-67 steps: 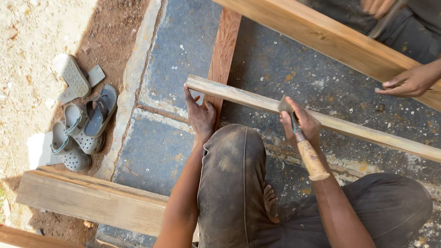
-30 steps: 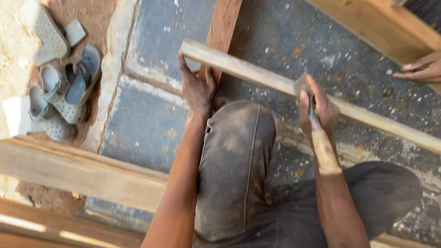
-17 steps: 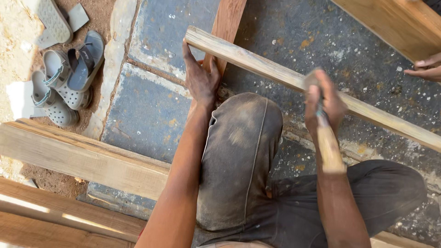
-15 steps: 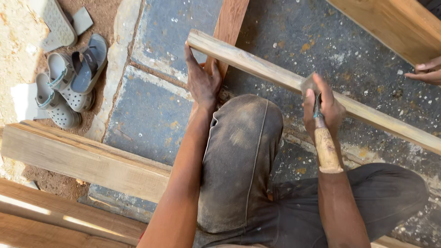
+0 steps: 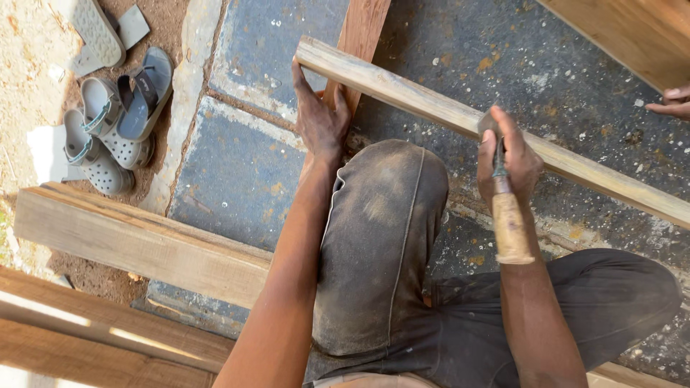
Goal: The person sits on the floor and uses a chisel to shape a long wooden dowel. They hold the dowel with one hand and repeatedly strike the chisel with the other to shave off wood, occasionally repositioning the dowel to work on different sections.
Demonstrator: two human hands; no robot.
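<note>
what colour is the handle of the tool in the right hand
Pale tan wood, worn and dusty, on the wooden-handled chisel gripped by the right hand; the head view shows it.

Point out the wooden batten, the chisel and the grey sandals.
wooden batten (image 5: 431, 108), head view, middle of its top face
chisel (image 5: 512, 226), head view, wooden handle
grey sandals (image 5: 115, 129), head view, strap

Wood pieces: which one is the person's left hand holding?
The pale narrow strip running slantwise across the stone floor. The left hand grips it near its end; the wider planks lie untouched nearer the sandals.
</note>
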